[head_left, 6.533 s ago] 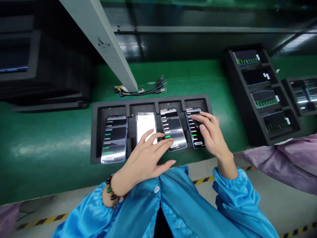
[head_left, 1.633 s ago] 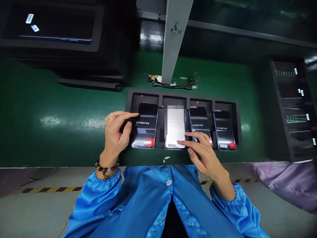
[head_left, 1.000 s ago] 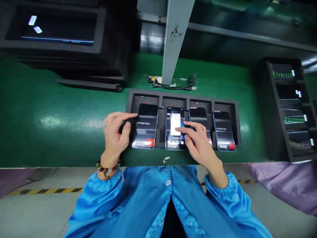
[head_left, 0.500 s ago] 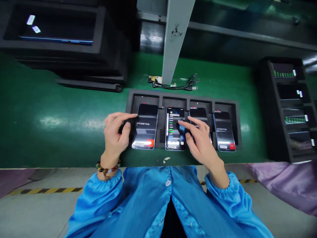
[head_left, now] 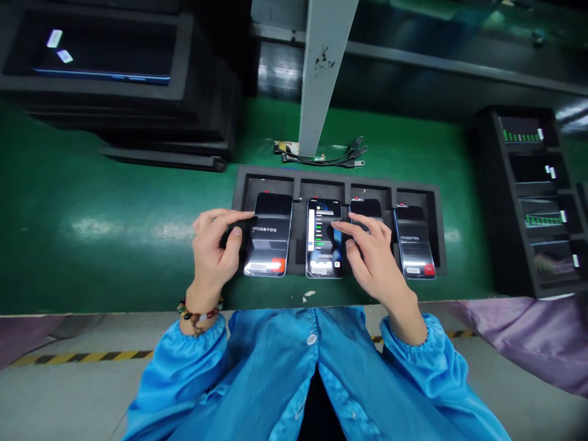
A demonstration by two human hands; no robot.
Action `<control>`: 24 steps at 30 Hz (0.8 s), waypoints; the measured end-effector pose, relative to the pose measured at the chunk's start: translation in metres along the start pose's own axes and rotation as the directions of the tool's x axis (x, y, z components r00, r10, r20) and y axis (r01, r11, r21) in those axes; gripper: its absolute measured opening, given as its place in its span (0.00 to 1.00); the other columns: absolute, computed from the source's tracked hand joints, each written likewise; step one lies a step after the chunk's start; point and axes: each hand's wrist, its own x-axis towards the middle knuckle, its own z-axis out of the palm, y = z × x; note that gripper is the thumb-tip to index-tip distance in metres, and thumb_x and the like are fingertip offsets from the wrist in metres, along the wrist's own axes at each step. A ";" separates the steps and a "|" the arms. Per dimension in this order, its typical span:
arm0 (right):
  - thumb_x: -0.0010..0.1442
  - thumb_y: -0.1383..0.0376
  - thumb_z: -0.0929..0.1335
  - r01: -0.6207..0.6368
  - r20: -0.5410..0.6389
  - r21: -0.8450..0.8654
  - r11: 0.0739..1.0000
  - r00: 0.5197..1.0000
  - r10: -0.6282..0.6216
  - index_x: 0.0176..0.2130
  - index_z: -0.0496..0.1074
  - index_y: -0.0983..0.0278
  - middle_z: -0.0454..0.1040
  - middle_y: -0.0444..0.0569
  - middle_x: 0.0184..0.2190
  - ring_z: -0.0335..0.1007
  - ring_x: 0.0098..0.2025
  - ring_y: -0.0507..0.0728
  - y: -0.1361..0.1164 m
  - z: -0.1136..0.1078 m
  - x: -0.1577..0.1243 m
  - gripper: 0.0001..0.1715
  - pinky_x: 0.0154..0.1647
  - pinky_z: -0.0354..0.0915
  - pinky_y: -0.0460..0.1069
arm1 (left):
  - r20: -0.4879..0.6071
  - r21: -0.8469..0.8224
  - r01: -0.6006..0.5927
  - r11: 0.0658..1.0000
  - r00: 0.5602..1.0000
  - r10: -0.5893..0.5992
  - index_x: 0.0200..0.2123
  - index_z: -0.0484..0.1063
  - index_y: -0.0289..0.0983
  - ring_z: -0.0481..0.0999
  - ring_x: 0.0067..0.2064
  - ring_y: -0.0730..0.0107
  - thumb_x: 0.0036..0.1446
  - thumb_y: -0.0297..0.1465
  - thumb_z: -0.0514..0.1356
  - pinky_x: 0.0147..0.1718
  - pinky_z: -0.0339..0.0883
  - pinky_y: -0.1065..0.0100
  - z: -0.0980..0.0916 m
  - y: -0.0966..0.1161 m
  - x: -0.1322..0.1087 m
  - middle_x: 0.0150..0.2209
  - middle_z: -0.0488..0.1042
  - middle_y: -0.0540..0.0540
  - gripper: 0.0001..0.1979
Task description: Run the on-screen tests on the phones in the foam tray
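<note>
Several smartphones rest in a black foam tray [head_left: 441,245] on the green bench. My left hand [head_left: 215,245] holds nothing; its index finger reaches to the upper left edge of the leftmost phone [head_left: 269,245], whose dark screen shows white text and a red button. My right hand [head_left: 376,257] extends a finger over the screen of the second phone [head_left: 324,251], which displays a list with green marks. Whether that fingertip touches the glass I cannot tell. Beneath the same hand lies the third phone [head_left: 367,207], partly covered. At the right end sits the fourth phone [head_left: 416,245].
Short black cables [head_left: 321,162] lie behind the tray at the foot of a grey post [head_left: 321,79]. Stacked black trays [head_left: 184,116] stand at the left, another tray of phones [head_left: 505,202] at the right. A purple sleeve [head_left: 528,337] shows at the right edge.
The list on the second phone's screen looks slightly different. My right hand has barely shifted, and my left hand keeps its place. The whole view has moved a little.
</note>
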 end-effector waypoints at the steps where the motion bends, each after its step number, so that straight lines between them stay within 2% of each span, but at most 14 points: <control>1: 0.78 0.67 0.58 -0.003 0.006 0.001 1.000 1.000 0.003 0.66 0.73 0.59 0.80 0.55 0.63 0.64 0.76 0.65 0.000 0.001 0.001 0.25 0.75 0.55 0.67 | -0.001 -0.002 -0.003 1.000 1.000 0.003 0.54 0.84 0.46 0.79 0.58 0.53 0.74 0.34 0.57 0.65 0.65 0.45 0.000 0.000 0.000 0.51 0.84 0.44 0.15; 9: 0.76 0.68 0.58 0.007 0.017 0.036 0.999 1.000 -0.008 0.66 0.74 0.55 0.82 0.53 0.60 0.64 0.76 0.66 0.000 0.000 0.000 0.27 0.75 0.55 0.70 | -0.003 0.006 -0.003 1.000 1.000 0.003 0.54 0.84 0.46 0.79 0.57 0.53 0.74 0.35 0.57 0.64 0.65 0.45 0.000 0.000 0.001 0.50 0.84 0.44 0.15; 15: 0.76 0.70 0.59 0.055 0.094 0.079 0.995 0.994 -0.062 0.59 0.79 0.54 0.85 0.48 0.56 0.68 0.74 0.64 0.001 -0.002 -0.001 0.26 0.76 0.53 0.70 | 0.004 -0.010 -0.012 1.000 1.000 0.012 0.53 0.84 0.46 0.79 0.57 0.53 0.75 0.35 0.57 0.65 0.65 0.46 0.000 0.001 0.001 0.50 0.84 0.44 0.15; 24: 0.77 0.68 0.59 0.022 0.068 0.039 0.999 0.997 -0.025 0.63 0.77 0.59 0.82 0.52 0.62 0.66 0.74 0.65 0.005 0.003 0.005 0.25 0.73 0.56 0.68 | 0.006 0.005 0.005 1.000 1.000 -0.005 0.53 0.84 0.46 0.79 0.57 0.53 0.74 0.36 0.57 0.65 0.65 0.46 0.000 0.001 0.001 0.50 0.84 0.45 0.15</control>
